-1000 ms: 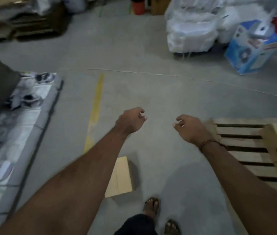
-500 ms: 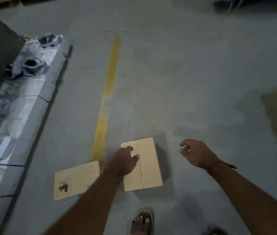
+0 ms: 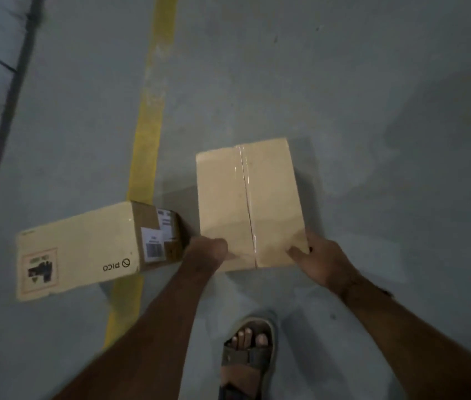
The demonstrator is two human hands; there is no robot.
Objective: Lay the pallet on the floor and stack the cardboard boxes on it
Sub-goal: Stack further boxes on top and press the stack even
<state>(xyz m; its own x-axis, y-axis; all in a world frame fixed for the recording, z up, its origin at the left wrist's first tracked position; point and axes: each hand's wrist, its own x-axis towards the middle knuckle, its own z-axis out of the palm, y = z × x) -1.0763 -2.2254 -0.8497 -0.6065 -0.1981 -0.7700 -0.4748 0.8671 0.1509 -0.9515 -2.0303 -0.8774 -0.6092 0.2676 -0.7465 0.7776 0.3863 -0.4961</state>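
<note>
Grey concrete floor (image 3: 344, 82), yellow line (image 3: 147, 125); both hands (image 3: 266, 258) grip taped box (image 3: 245, 197).

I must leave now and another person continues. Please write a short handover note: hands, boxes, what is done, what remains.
Left hand and right hand grip the near corners of the taped cardboard box, fingers curled round it.
It looks to be still on the concrete floor.
The PICO box lies to its left, across the yellow line, untouched.
The pallet is out of view.
Left to do: carry both boxes to the pallet and stack them.
</note>
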